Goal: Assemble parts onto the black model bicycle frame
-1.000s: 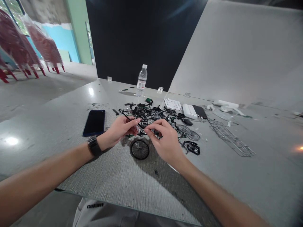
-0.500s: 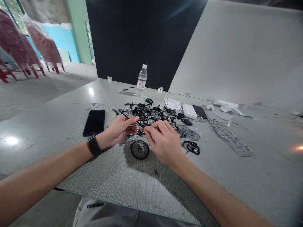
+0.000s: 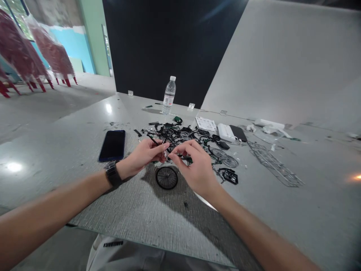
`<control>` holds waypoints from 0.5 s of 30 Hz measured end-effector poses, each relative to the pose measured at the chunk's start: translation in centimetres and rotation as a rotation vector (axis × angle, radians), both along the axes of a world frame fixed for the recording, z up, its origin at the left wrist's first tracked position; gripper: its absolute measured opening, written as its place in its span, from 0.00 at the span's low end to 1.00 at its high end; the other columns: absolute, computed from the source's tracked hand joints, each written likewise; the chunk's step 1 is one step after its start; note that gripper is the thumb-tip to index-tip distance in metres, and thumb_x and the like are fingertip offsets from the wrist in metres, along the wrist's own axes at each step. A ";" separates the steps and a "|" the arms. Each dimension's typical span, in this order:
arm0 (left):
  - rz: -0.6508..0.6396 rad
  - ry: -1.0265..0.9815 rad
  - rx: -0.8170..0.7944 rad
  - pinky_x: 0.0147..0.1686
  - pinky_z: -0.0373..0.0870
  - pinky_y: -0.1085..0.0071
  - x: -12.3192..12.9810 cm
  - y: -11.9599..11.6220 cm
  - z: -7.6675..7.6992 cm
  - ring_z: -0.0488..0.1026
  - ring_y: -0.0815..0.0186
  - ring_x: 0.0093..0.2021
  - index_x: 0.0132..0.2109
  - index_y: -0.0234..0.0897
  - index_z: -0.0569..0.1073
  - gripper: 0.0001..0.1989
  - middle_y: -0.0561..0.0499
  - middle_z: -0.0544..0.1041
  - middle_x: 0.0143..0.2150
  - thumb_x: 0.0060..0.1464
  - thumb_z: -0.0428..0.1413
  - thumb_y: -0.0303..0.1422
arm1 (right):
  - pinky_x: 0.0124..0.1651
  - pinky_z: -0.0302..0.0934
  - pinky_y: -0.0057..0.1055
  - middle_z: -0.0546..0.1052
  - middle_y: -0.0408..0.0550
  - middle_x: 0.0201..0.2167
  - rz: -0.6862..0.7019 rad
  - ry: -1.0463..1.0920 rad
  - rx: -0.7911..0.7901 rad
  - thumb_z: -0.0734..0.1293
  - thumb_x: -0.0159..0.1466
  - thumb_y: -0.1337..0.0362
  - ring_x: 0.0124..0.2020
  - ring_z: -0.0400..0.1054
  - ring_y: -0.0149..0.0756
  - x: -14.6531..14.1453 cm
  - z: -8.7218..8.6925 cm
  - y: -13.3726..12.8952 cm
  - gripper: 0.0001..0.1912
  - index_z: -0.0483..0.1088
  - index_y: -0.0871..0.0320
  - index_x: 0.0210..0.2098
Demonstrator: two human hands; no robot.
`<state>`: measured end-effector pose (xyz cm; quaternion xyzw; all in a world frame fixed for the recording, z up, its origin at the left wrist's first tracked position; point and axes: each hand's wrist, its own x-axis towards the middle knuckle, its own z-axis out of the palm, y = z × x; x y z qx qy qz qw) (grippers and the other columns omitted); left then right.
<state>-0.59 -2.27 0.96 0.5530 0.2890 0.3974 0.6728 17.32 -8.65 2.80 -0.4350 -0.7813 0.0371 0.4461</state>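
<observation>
Model-bicycle part (image 3: 152,139), gripped in the left hand (image 3: 141,156), slants toward the far-left corner of the table (image 3: 126,218), right hand (image 3: 196,166) just beside, its grip unclear.

Forearms (image 3: 64,203) angle inward, both hands (image 3: 145,152) (image 3: 197,165) close together in thumb-and-finger pinches.

From my remote station I am seeing a broad black band (image 3: 112,174), squared and faintly glossy, circling the left wrist. The left hand (image 3: 148,152), right hand (image 3: 199,167) and both forearms are showing bare. Below the near edge of the surface (image 3: 121,212), light grey clothing (image 3: 129,258) is carrying small black lettering (image 3: 113,244).
</observation>
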 end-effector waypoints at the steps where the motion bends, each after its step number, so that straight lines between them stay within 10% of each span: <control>1: -0.007 0.000 0.001 0.32 0.70 0.74 0.0 -0.1 0.1 0.72 0.72 0.27 0.34 0.33 0.76 0.15 0.52 0.75 0.27 0.56 0.64 0.42 | 0.43 0.67 0.35 0.73 0.47 0.37 0.031 -0.004 -0.008 0.69 0.68 0.64 0.39 0.70 0.37 -0.1 0.1 0.0 0.02 0.74 0.55 0.39; 10: 0.132 -0.119 -0.107 0.36 0.74 0.70 -0.7 0.4 0.6 0.73 0.70 0.29 0.36 0.34 0.77 0.12 0.53 0.75 0.29 0.56 0.66 0.39 | 0.39 0.67 0.37 0.75 0.51 0.38 -0.091 -0.060 0.081 0.62 0.73 0.64 0.39 0.70 0.40 2.8 1.1 1.0 0.09 0.75 0.56 0.43; 15: 0.235 -0.170 -0.105 0.35 0.73 0.71 -0.8 0.6 0.8 0.72 0.71 0.29 0.36 0.34 0.76 0.10 0.53 0.75 0.29 0.56 0.66 0.37 | 0.47 0.67 0.45 0.76 0.53 0.41 -0.093 -0.368 -0.150 0.65 0.70 0.66 0.44 0.71 0.46 5.1 -0.6 2.6 0.08 0.77 0.56 0.42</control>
